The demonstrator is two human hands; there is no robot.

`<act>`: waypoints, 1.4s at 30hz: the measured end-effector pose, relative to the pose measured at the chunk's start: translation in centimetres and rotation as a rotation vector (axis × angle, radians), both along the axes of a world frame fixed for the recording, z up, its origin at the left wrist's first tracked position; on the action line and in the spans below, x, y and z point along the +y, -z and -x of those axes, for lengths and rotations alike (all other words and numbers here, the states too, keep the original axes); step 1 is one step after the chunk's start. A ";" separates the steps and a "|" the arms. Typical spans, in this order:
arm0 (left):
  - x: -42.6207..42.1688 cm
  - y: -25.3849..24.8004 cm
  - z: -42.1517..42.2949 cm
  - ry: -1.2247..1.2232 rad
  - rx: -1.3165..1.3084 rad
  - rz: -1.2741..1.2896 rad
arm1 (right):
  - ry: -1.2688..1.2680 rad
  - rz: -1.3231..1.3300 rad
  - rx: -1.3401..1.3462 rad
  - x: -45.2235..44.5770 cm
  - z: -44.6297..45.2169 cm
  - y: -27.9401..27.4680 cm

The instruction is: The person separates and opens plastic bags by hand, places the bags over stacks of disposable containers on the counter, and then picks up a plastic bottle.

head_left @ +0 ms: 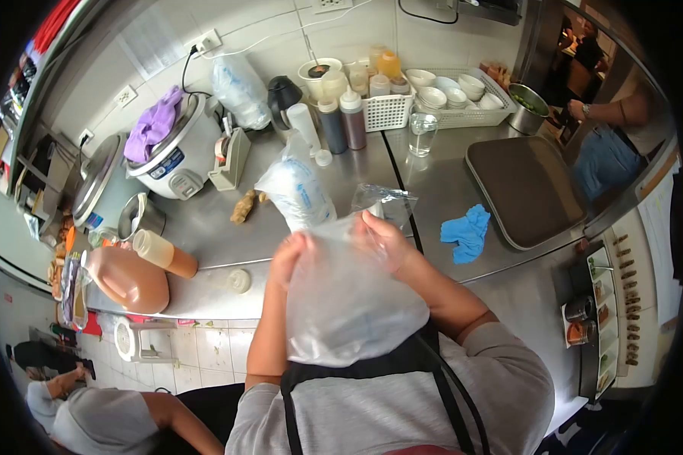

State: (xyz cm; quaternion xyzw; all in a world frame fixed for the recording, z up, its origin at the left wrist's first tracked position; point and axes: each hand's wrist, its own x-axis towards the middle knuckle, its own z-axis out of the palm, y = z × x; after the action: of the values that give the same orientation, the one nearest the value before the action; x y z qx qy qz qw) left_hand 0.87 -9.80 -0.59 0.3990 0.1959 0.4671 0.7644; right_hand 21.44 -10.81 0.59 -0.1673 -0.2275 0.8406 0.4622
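Directly in front of the black apron (328,374), a translucent plastic bag (349,303) hangs from both hands, its body spread on the torso side of the grip. Its lower edge lies just before the apron and slants up toward the right arm; its longer axis is hard to fix, as the film is slack. Upper margin: spans the gap between the hands, roughly crosswise to the forearms. Left hand (287,259): fingers curled, pinching the bag's upper left corner. Right hand (391,243): thumb raised, thumb and fingers pinching the upper right part. Whether the film layers are parted between them cannot be told. Both hands are at the bag, neither clearly nearer its middle. Just beyond the right thumb is a clear plastic sheet (395,203). A white bundle with blue print (300,186) stands beyond the bag, nearer the left hand. Farther out on the steel counter (440,182) stand the squeeze bottles (352,121).
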 end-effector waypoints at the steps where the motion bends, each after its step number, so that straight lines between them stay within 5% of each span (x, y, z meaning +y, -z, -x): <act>1: 0.8 -1.9 -0.1 0.053 -0.109 0.009 | -0.063 -0.085 0.063 0.9 0.0 0.2; 4: 2.7 -6.1 -0.9 -0.036 -0.221 -0.002 | -0.090 -0.350 -0.012 4.1 0.5 -3.7; 7: 4.1 -10.3 -2.4 -0.365 -0.301 0.172 | 0.052 -0.398 -0.237 8.2 2.0 -9.0; 10: 5.1 -11.9 -2.6 -0.387 -0.459 0.161 | 0.118 -0.371 -0.421 12.6 4.6 -10.3; 13: 9.1 -6.0 0.4 0.063 -0.667 0.222 | 0.123 -0.314 -0.638 15.3 5.6 -6.9; 16: 8.7 -4.3 0.6 0.057 -0.507 0.065 | 0.152 -0.252 -0.679 16.0 5.7 -4.2; 20: 8.3 -2.5 0.3 -0.005 -0.504 0.199 | 0.117 -0.140 -0.649 16.1 5.2 -0.5; 26: 8.7 1.2 1.0 -0.064 -0.382 0.393 | 0.080 -0.144 -0.994 15.2 5.4 2.2; 32: 9.1 5.5 1.9 0.043 -0.457 0.360 | 0.091 -0.096 -0.634 15.7 5.5 4.9; 38: 9.0 5.6 1.9 0.167 -0.600 0.384 | 0.062 -0.059 -0.683 15.9 5.3 6.1; 42: 9.4 6.6 1.7 0.042 -0.497 0.434 | 0.050 -0.010 -0.792 15.9 5.2 6.3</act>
State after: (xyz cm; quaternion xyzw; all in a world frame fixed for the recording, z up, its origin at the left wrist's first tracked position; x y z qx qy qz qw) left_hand -0.83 -0.41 -7.23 0.1045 0.0899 0.4817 0.8654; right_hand 16.28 5.13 -5.67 -0.4819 -0.3879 0.6984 0.3600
